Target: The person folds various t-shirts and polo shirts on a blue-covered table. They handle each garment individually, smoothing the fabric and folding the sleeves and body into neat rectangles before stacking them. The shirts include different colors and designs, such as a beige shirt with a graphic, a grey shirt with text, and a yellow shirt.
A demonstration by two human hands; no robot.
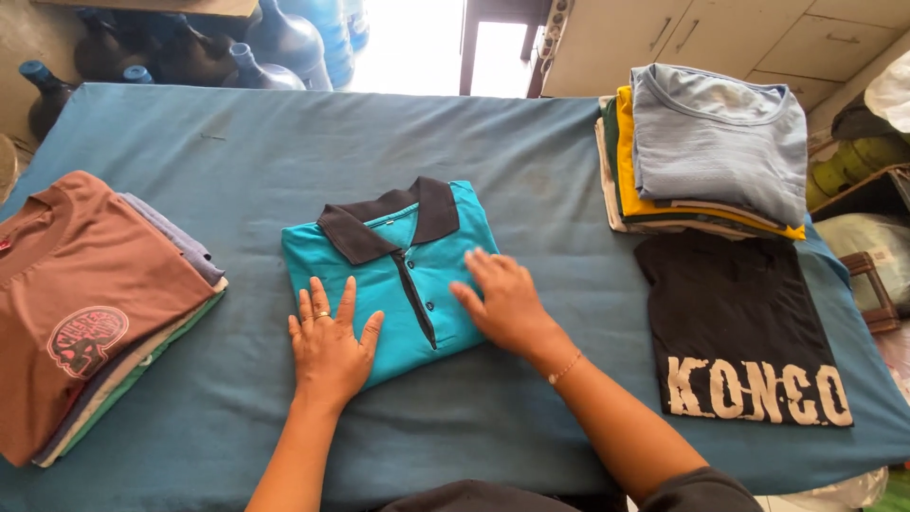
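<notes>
A folded teal polo shirt with a dark collar and a buttoned placket lies in the middle of the blue-covered table. My left hand rests flat on its lower left part, fingers spread, a ring on one finger. My right hand presses flat on its lower right part, a thin bracelet at the wrist. Neither hand grips anything.
A pile of folded shirts topped by a brown printed one sits at the left edge. At the back right stands a pile topped by a light blue shirt, with a black printed shirt laid flat before it. Water jugs stand behind the table.
</notes>
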